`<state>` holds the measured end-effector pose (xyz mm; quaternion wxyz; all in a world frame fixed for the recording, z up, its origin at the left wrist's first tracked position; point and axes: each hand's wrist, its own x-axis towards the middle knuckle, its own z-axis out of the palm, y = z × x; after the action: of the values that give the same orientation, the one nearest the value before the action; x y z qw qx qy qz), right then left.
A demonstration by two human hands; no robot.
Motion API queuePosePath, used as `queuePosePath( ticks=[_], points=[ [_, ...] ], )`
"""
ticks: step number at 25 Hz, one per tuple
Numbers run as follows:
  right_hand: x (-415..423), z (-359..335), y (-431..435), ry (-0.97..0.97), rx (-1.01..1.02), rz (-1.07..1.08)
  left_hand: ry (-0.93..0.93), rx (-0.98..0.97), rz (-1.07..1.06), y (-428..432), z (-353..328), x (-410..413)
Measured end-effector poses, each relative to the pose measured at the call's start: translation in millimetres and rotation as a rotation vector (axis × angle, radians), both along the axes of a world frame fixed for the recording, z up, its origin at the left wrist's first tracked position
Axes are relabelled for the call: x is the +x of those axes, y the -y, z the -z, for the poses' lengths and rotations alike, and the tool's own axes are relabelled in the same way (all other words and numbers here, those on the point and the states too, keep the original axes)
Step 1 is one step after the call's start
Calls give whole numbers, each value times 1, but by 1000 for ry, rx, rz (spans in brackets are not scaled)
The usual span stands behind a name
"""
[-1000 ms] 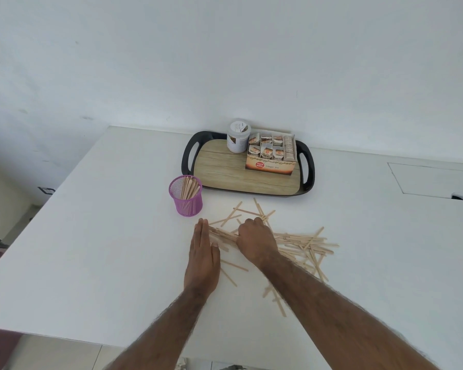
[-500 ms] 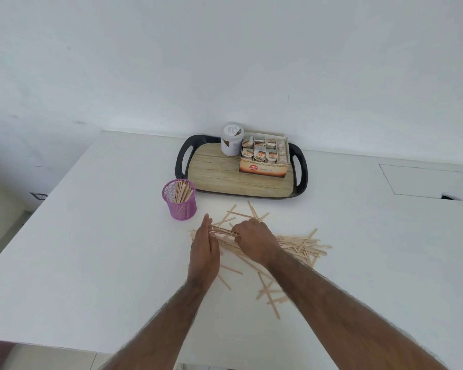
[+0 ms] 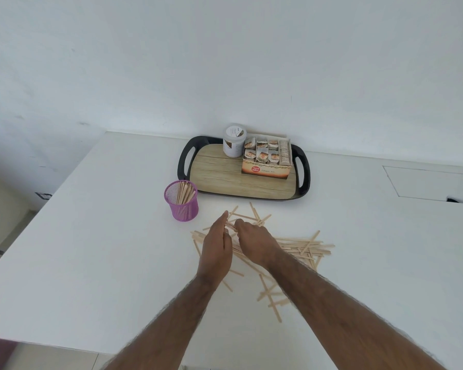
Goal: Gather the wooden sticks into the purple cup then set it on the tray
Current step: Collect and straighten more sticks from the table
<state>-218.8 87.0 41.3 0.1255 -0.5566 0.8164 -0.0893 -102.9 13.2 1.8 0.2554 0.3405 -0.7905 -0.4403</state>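
A purple mesh cup [image 3: 181,201] stands on the white table, left of the tray, with several wooden sticks upright inside. More wooden sticks [image 3: 302,245] lie scattered on the table in front of the tray. My right hand [image 3: 254,243] grips a small bundle of sticks lifted off the pile. My left hand [image 3: 216,248] stands on edge with straight fingers, pressing against the bundle's left ends. The black tray [image 3: 183,158] with a wood-look floor sits at the back against the wall.
On the tray stand a white jar [image 3: 234,140] and an open box of tea sachets [image 3: 267,161]. The table's left edge drops off to the floor. A recessed panel [image 3: 433,182] lies in the table at far right.
Both hands rose from flat on the pile; the right hand has lifted a bundle of sticks, and the left hand turned on edge against its ends.
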Motion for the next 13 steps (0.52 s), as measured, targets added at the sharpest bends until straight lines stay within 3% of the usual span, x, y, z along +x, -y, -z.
queuePosePath(
  ticks=[8, 11, 13],
  points=[
    [-21, -18, -1, 128, -247, 225, -166, 195, -81, -11, -21, -4],
    [-32, -48, 4, 502, -530, 433, -296, 391, -153, -16, -30, -10],
    [-43, -78, 5, 751, -745, 522, -422, 658, -178, -17, -37, -18]
  ],
)
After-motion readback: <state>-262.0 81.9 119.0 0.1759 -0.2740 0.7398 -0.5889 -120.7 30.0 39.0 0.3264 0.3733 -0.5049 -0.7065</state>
